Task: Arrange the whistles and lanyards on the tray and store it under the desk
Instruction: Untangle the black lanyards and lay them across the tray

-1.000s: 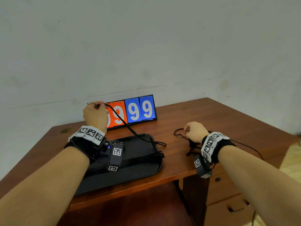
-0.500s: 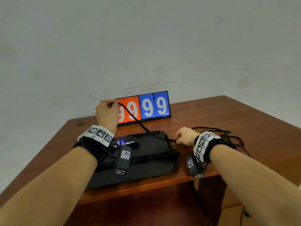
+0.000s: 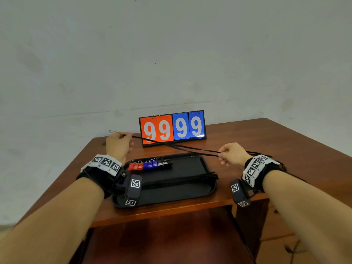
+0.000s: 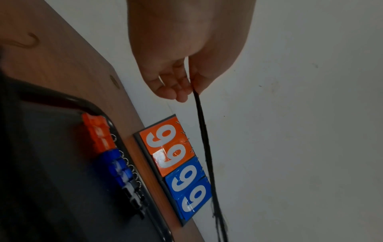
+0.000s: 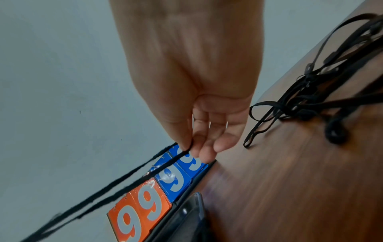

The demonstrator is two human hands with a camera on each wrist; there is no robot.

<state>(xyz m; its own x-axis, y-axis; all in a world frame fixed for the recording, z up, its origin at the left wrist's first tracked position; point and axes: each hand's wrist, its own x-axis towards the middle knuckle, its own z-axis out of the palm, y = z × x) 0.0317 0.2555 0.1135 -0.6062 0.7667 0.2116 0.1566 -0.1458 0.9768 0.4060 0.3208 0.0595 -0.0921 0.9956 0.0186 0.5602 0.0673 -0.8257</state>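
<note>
Both hands hold one thin black cord lanyard [image 3: 177, 147] taut above the black plastic tray [image 3: 205, 189]: the left hand [image 3: 119, 145] pinches its far end, the right hand [image 3: 231, 153] pinches it nearer the counter's right edge. Red, blue and black whistles [image 3: 149, 165] line the tray's back rim near the counter's front edge.

A plain office or sports storeroom corner with a desk against a bare wall.

A brown wooden desk [image 3: 247, 141] with a drawer unit [image 3: 274, 225] at its right side stands against a scuffed, unpainted-looking white wall [image 3: 171, 54]. On it sit an orange-and-blue flip scoreboard reading 9999 [image 3: 172, 127] and a black plastic tray [image 3: 190, 193] holding a row of red, blue and black whistles [image 3: 149, 165].
</note>
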